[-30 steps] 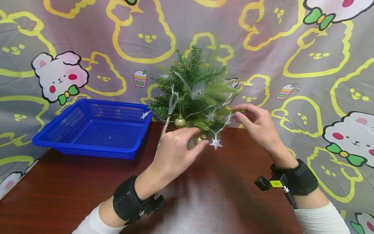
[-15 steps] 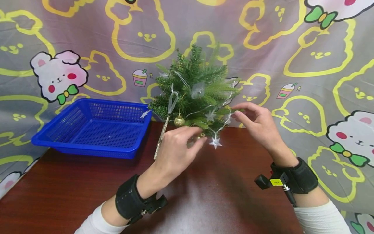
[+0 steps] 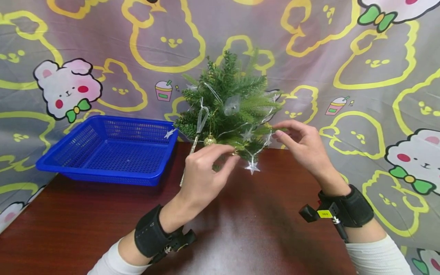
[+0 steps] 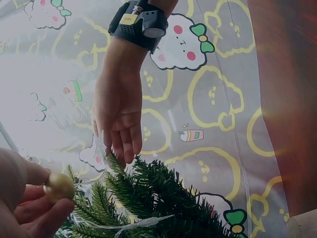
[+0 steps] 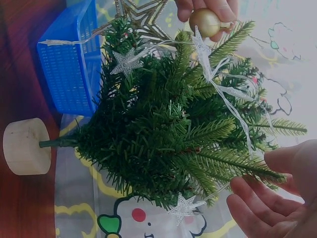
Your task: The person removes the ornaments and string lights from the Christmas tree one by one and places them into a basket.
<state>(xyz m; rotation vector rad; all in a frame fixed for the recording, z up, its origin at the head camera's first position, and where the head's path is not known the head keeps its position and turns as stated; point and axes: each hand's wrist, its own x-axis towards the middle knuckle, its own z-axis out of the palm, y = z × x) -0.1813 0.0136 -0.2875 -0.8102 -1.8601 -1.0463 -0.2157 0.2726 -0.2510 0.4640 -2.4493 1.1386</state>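
My left hand (image 3: 206, 170) pinches a gold ball ornament (image 4: 60, 188) between thumb and fingers, at the front of a small artificial Christmas tree (image 3: 225, 91). In the head view the fingers mostly hide this ball. At the tree's right side, my right hand (image 3: 302, 147) holds a branch tip (image 3: 282, 130) between thumb and fingers. A light string with clear stars (image 3: 252, 167) winds over the branches. Near my left hand hang a glittery gold ball (image 3: 210, 140) and a glittery gold stick (image 3: 188, 168) on a ribbon. The right wrist view shows a star-shaped ornament (image 5: 148, 19).
A blue plastic basket (image 3: 103, 176) stands left of the tree on the dark reddish table (image 3: 240, 236). The tree has a round wooden base (image 5: 27, 146). Behind everything hangs a patterned cloth (image 3: 113, 34). Each wrist wears a black camera band (image 3: 347, 208).
My left hand has risen slightly and drawn closer to the branches with the gold ball ornament, now covering more of it. The right hand stays at the same branch.
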